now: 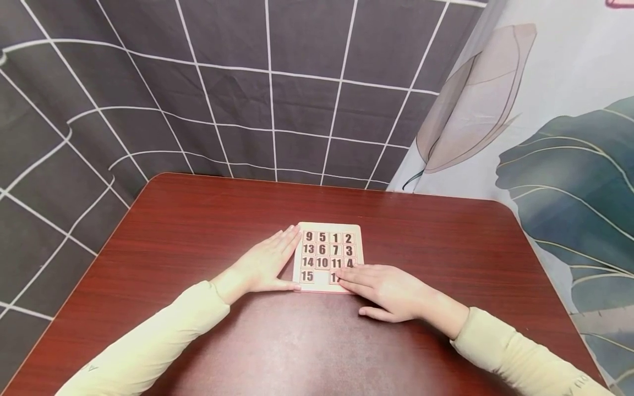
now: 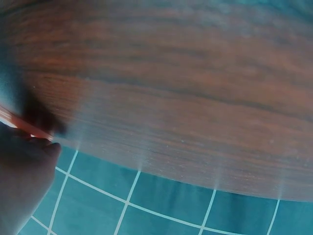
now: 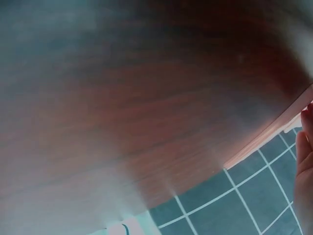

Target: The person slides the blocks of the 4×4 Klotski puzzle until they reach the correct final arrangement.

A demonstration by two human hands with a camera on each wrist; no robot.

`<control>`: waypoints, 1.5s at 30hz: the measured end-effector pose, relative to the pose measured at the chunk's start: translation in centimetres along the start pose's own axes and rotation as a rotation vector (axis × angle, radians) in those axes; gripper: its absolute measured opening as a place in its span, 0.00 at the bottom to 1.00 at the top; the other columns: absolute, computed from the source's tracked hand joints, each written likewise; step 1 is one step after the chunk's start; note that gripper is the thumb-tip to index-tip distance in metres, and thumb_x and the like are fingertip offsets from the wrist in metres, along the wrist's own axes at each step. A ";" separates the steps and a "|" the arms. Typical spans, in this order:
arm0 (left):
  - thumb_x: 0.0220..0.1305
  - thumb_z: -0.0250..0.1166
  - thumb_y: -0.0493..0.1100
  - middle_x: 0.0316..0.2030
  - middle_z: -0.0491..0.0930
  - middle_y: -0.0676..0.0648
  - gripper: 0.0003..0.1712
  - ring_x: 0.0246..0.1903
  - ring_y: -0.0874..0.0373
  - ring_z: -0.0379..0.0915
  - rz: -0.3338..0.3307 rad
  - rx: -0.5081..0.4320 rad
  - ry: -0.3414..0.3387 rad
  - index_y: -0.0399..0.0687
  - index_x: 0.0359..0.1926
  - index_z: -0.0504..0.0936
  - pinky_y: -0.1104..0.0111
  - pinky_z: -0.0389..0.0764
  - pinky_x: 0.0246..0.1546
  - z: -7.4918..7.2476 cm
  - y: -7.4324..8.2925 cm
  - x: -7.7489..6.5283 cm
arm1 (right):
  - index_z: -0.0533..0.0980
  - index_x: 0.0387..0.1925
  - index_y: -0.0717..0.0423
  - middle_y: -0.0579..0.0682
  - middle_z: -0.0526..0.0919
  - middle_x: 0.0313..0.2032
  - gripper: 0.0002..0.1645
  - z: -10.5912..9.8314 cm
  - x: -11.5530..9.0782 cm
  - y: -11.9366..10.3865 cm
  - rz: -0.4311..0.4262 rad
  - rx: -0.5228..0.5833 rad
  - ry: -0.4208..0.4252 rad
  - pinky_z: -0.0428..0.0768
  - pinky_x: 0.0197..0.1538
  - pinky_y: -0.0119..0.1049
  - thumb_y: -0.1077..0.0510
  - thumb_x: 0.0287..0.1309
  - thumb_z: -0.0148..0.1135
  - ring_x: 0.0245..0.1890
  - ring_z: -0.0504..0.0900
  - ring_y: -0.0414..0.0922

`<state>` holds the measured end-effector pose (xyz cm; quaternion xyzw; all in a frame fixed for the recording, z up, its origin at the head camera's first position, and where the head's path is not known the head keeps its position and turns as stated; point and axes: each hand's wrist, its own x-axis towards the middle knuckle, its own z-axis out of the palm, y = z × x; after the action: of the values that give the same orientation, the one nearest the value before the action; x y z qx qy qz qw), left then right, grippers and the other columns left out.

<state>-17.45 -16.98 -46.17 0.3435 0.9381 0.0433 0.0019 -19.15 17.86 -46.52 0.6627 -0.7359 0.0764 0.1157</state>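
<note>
A cream number-slide puzzle (image 1: 329,226) lies flat on the table in the head view, its square tiles bearing black numbers. An uncovered gap (image 1: 321,276) shows in its bottom row, just right of tile 15 (image 1: 307,276). My left hand (image 1: 264,264) rests along the puzzle's left side, fingers straight at the upper edge and thumb touching the lower left corner. Straight fingers of my right hand (image 1: 388,291) press on the lower right tiles, partly covering 4 and the tile beginning with 1. Both wrist views catch only the puzzle's side and part of each hand.
The reddish-brown wooden table (image 1: 208,220) has rounded far corners. A dark curtain with a white grid (image 1: 238,93) hangs behind and to the left. At the right is a pale leaf-patterned curtain (image 1: 559,159).
</note>
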 end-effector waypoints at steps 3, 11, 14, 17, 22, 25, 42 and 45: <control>0.62 0.68 0.74 0.82 0.55 0.30 0.67 0.82 0.39 0.54 0.003 0.008 0.008 0.27 0.81 0.56 0.52 0.62 0.83 0.0 0.0 0.0 | 0.76 0.70 0.62 0.55 0.80 0.70 0.36 0.2 0.2 0.0 -0.006 -0.005 0.003 0.81 0.70 0.46 0.44 0.69 0.66 0.70 0.81 0.50; 0.62 0.69 0.74 0.82 0.55 0.30 0.67 0.82 0.39 0.54 0.001 -0.002 0.021 0.27 0.80 0.56 0.52 0.62 0.83 0.0 -0.1 0.0 | 0.76 0.71 0.59 0.54 0.80 0.70 0.38 0.6 2.3 -0.1 -0.009 -0.023 -0.034 0.78 0.74 0.43 0.43 0.68 0.68 0.71 0.80 0.49; 0.63 0.68 0.73 0.82 0.55 0.31 0.67 0.83 0.40 0.53 -0.002 -0.009 0.015 0.28 0.81 0.56 0.53 0.61 0.83 0.1 -0.1 0.0 | 0.76 0.71 0.60 0.54 0.80 0.70 0.38 0.6 2.7 -0.2 -0.013 -0.020 -0.039 0.78 0.73 0.43 0.43 0.67 0.69 0.71 0.80 0.49; 0.63 0.68 0.73 0.82 0.54 0.31 0.66 0.83 0.40 0.53 -0.004 -0.017 0.003 0.28 0.81 0.55 0.52 0.61 0.83 0.2 -0.1 0.0 | 0.75 0.71 0.61 0.55 0.80 0.70 0.39 0.1 2.4 -0.3 -0.003 -0.006 -0.027 0.79 0.73 0.44 0.44 0.66 0.70 0.70 0.80 0.49; 0.63 0.67 0.74 0.83 0.53 0.31 0.67 0.83 0.40 0.52 -0.008 -0.017 -0.013 0.28 0.81 0.54 0.53 0.60 0.84 0.2 -0.1 0.1 | 0.75 0.71 0.60 0.54 0.79 0.71 0.40 -0.8 0.5 -0.3 0.063 0.021 -0.012 0.79 0.72 0.46 0.46 0.64 0.72 0.71 0.80 0.50; 0.63 0.67 0.74 0.83 0.52 0.31 0.67 0.83 0.40 0.51 -0.010 -0.015 -0.017 0.28 0.81 0.54 0.53 0.60 0.84 0.2 -0.1 0.0 | 0.76 0.70 0.60 0.54 0.80 0.71 0.40 -1.1 -0.9 -0.4 0.090 0.016 -0.009 0.79 0.71 0.48 0.46 0.62 0.73 0.71 0.80 0.50; 0.63 0.67 0.74 0.82 0.53 0.30 0.67 0.83 0.39 0.52 -0.006 -0.006 -0.008 0.28 0.81 0.55 0.52 0.60 0.83 0.1 0.0 0.1 | 0.76 0.70 0.60 0.55 0.79 0.71 0.37 0.1 -1.0 -0.5 0.059 -0.008 -0.001 0.80 0.72 0.47 0.45 0.66 0.69 0.71 0.80 0.50; 0.62 0.67 0.74 0.82 0.53 0.30 0.67 0.83 0.39 0.52 -0.006 -0.006 -0.008 0.28 0.81 0.55 0.52 0.60 0.83 0.2 0.0 0.1 | 0.76 0.70 0.60 0.55 0.79 0.71 0.38 0.1 -0.5 -0.5 0.058 -0.009 -0.013 0.80 0.72 0.47 0.45 0.66 0.69 0.71 0.79 0.50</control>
<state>-17.52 -16.92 -46.35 0.3411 0.9390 0.0444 0.0069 -18.57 18.24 -46.76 0.6409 -0.7560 0.0722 0.1118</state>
